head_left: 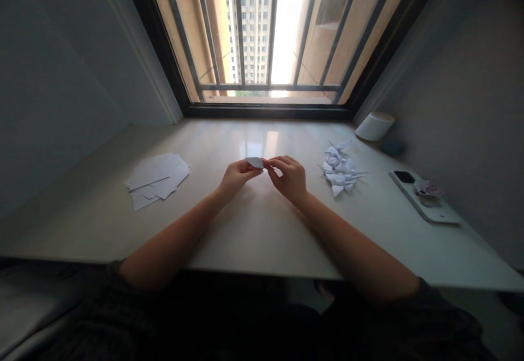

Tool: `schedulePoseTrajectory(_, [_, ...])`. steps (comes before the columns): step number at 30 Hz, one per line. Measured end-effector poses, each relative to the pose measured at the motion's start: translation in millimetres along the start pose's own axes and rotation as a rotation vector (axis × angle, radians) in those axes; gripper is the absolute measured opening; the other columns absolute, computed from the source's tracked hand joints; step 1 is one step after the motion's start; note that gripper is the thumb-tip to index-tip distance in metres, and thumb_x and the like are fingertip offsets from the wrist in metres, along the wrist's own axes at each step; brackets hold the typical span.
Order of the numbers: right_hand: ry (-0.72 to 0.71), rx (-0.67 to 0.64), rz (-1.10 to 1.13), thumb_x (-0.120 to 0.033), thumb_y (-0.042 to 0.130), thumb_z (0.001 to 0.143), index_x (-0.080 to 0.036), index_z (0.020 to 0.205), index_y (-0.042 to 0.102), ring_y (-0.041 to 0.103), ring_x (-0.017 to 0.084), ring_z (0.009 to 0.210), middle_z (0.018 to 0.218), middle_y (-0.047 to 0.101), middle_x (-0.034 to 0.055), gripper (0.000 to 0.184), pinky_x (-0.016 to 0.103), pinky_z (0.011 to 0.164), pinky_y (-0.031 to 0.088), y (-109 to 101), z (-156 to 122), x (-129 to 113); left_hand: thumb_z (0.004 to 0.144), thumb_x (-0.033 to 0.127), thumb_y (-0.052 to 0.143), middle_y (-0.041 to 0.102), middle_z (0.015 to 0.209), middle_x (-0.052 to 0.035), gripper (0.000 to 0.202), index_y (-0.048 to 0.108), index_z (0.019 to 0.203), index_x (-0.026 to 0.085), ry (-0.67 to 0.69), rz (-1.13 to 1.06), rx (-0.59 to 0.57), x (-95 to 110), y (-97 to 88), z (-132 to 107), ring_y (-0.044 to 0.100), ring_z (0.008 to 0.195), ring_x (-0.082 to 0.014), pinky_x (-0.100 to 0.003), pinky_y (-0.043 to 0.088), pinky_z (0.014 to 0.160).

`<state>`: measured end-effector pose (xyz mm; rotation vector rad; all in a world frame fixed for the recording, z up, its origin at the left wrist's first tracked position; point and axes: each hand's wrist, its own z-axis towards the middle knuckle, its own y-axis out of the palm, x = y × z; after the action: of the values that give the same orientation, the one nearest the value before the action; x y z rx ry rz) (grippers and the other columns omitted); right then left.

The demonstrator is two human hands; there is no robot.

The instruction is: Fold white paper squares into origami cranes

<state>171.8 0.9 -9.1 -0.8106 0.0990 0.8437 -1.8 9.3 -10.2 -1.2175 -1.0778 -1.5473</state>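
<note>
A small folded piece of white paper is held just above the middle of the table. My left hand is closed on it, thumb in front and fingers behind. From the other side, the fingertips of my right hand pinch the paper's right end; the exact spot is partly hidden by the fingers. To the left lies a loose stack of white paper sheets. A heap of folded white paper pieces, several with thin pointed ends, rests to the right of my right hand.
The pale table runs up to a barred window. A white cylindrical object stands at the back right, with a dark bluish item beside it. A phone lies along the right edge.
</note>
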Motion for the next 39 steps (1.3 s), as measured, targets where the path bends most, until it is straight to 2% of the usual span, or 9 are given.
schedulePoseTrajectory(8, [0.032,-0.002,0.059,-0.023,0.056,0.086,-0.023,0.088,0.069,0.063,0.019,0.077,0.082,0.070,0.0029,0.013,0.032,0.072,0.047,2.1,0.6,-2.1,0.061,0.029,0.081,0.074,0.092,-0.0083,0.036,0.074,0.093,0.014,-0.025,0.022,0.043,2.3,0.5,-0.7,0.067,0.086,-0.0210,-0.039,0.048,0.089])
schedulePoseTrajectory(15, [0.008,-0.022,0.199,-0.029,0.062,0.084,-0.025,0.096,0.069,0.062,0.019,0.081,0.092,0.071,0.0036,0.014,0.033,0.076,0.049,2.8,2.1,2.5,0.064,0.026,0.075,0.075,0.091,-0.0060,0.027,0.076,0.089,0.016,-0.027,0.078,0.051,9.0,-2.4,-0.7,0.065,0.086,-0.0196,-0.033,0.046,0.083])
schedulePoseTrajectory(19, [0.040,-0.022,0.256,-0.034,0.067,0.082,-0.025,0.096,0.070,0.062,0.018,0.078,0.089,0.070,0.0033,0.017,0.033,0.073,0.049,3.2,2.8,3.3,0.068,0.027,0.070,0.075,0.089,-0.0056,0.026,0.076,0.091,0.017,-0.062,0.127,0.022,15.7,-5.5,-1.0,0.065,0.086,-0.0195,-0.032,0.046,0.080])
schedulePoseTrajectory(26, [0.199,0.007,0.349,-0.041,0.068,0.080,-0.024,0.087,0.072,0.061,0.016,0.072,0.080,0.068,0.0028,0.019,0.031,0.069,0.049,4.2,0.5,0.9,0.073,0.027,0.067,0.074,0.085,-0.0059,0.021,0.076,0.088,0.016,0.003,0.186,-0.043,18.0,-5.2,-2.4,0.065,0.082,-0.0193,-0.033,0.048,0.079])
schedulePoseTrajectory(32, [0.414,0.015,0.621,-0.048,0.073,0.071,-0.023,0.081,0.074,0.063,0.016,0.070,0.082,0.071,0.0039,0.027,0.031,0.066,0.049,10.2,2.0,2.8,0.073,0.035,0.070,0.074,0.086,-0.0061,0.026,0.076,0.092,0.018,0.060,0.233,-0.040,18.8,-4.8,-1.6,0.065,0.083,-0.0200,-0.033,0.048,0.081])
schedulePoseTrajectory(39, [0.621,-0.023,0.921,-0.045,0.081,0.060,-0.022,0.078,0.074,0.064,0.019,0.069,0.079,0.074,0.0045,0.030,0.033,0.065,0.049,16.0,1.6,5.0,0.074,0.040,0.072,0.074,0.094,-0.0073,0.030,0.076,0.094,0.017,0.099,0.212,-0.022,13.3,-4.7,-1.3,0.066,0.086,-0.0205,-0.034,0.048,0.084])
